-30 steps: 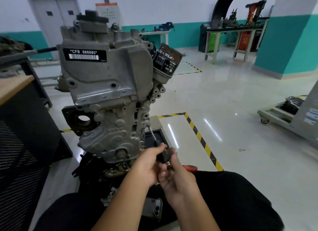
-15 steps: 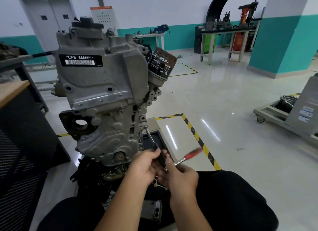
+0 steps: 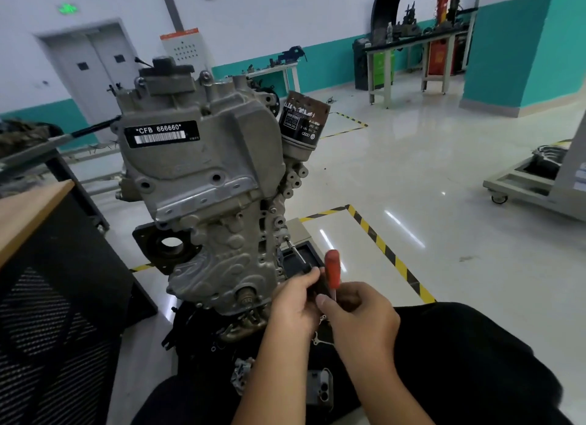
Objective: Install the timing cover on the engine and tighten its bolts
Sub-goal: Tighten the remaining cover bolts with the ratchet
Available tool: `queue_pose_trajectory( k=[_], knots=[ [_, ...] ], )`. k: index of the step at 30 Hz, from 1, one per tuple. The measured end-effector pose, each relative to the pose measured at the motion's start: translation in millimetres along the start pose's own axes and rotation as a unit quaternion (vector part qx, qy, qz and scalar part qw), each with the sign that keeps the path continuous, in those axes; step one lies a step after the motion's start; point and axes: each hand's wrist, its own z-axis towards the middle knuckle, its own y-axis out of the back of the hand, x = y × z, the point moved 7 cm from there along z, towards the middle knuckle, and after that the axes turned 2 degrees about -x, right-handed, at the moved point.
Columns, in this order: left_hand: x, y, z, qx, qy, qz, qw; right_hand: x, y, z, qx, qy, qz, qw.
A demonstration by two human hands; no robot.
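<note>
At the left stood the engine [image 3: 206, 202], upright on the floor, with the timing cover [image 3: 203, 168] already seated flat against its near face, the label plate high on it. A slim driver shaft [image 3: 296, 253] ran from the cover's lower right edge down to the hands, its tip apparently on a bolt [image 3: 286, 239] there, though the bolt head was too small to make out.

The left hand [image 3: 295, 301] curled round a dark tool body, its fingers [image 3: 309, 277] pressed together on it. To do this step well, that hand probably needed to keep the shaft in line with the bolt and push gently inward, so the tip would not slip off the head.

Just to the right, the right hand [image 3: 358, 317] was closed round a thin metal stem, thumb and fingers pinching it, with the red handle [image 3: 332, 267] standing up above the fist. Judging by the pose, it served as the turning lever; short, even swings would likely suit, with the final tightening left until all the bolts were snug.

The joint between the dark tool and the red-handled one was hidden behind the fingers, so how they met could not be told. The engine's base and the far side of the cover were out of sight.
</note>
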Motion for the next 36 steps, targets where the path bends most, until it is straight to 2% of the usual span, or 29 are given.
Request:
queue_pose_trajectory(
  k=[2,4,6,8,10,11,13,14,15,17,19,21,23,24,25,26,28,29,30,32,34,35,36],
  knots=[
    [1.5,0.8,1.0,0.000,-0.003,-0.014,1.000,-0.5,3.3,1.3,-0.013,0.003,-0.033,0.999],
    [0.4,2.3,2.3,-0.013,-0.017,-0.026,0.999,-8.1,0.1,2.1,0.020,-0.054,-0.030,0.998],
    [1.2,4.4,4.7,-0.024,-0.024,-0.039,0.999,-10.4,-5.9,2.0,0.067,-0.041,-0.075,0.994],
    [2.2,5.0,5.6,-0.024,-0.023,-0.041,0.999,-11.3,-6.9,4.9,0.060,-0.011,-0.130,0.990],
    [2.0,3.9,4.6,-0.012,-0.020,-0.031,0.999,-13.0,-4.7,5.8,0.050,-0.021,-0.088,0.995],
    [1.9,2.8,2.9,-0.001,-0.015,-0.024,1.000,-15.7,-4.0,6.0,0.055,-0.063,-0.027,0.996],
    [3.7,1.5,0.3,0.022,-0.002,-0.013,1.000,-20.3,-8.3,1.5,0.079,-0.183,0.146,0.969],
    [4.7,1.2,0.1,0.032,0.006,-0.014,0.999,-20.3,-9.2,-0.2,0.082,-0.216,0.189,0.955],
    [5.1,1.3,0.0,0.038,0.012,-0.018,0.999,-19.9,-8.8,0.3,0.088,-0.213,0.186,0.955],
    [5.1,1.8,1.0,0.041,0.011,-0.020,0.999,-14.6,-1.4,8.4,0.075,-0.100,0.024,0.992],
    [4.8,1.7,1.0,0.033,0.004,-0.027,0.999,-2.7,1.4,10.5,0.035,0.027,-0.117,0.992],
    [5.5,0.4,-0.8,0.034,0.013,-0.048,0.998,-4.4,-0.2,6.3,0.020,0.050,-0.094,0.994],
    [4.0,0.1,-2.7,0.036,0.016,-0.047,0.998,-13.6,-5.1,1.8,0.058,-0.078,0.040,0.994],
    [2.6,0.4,-3.4,0.036,0.012,-0.040,0.998,-18.3,-11.7,-2.5,0.089,-0.157,0.136,0.974],
    [2.0,0.2,-3.4,0.039,0.007,-0.036,0.999,-20.2,-15.2,-6.8,0.106,-0.208,0.181,0.955],
    [2.2,-1.2,-4.2,0.041,0.005,-0.038,0.998,-20.7,-15.0,-6.1,0.112,-0.209,0.176,0.955],
    [2.3,-4.0,-5.3,0.035,-0.010,-0.052,0.998,-13.8,-6.0,5.0,0.083,-0.084,0.014,0.993],
    [2.2,-4.1,-4.4,0.029,-0.023,-0.053,0.998,-7.8,0.4,9.1,0.045,-0.019,-0.065,0.997],
    [1.8,-3.5,-3.1,0.022,-0.033,-0.047,0.998,-4.1,0.5,9.9,0.027,0.018,-0.079,0.996],
    [1.0,-2.8,-2.0,0.029,-0.031,-0.039,0.998,-4.6,0.2,6.8,0.018,0.037,-0.042,0.998],
    [-0.5,-3.9,-2.6,0.053,-0.013,-0.030,0.998,-8.4,-7.3,1.6,0.069,-0.060,0.068,0.993],
    [-1.5,-2.8,-2.0,0.055,-0.015,-0.018,0.998,-12.5,-10.3,-1.3,0.081,-0.126,0.138,0.979],
    [-2.2,-2.9,-1.9,0.053,-0.023,-0.009,0.998,-15.3,-11.3,-0.7,0.087,-0.155,0.159,0.971]
  ],
)
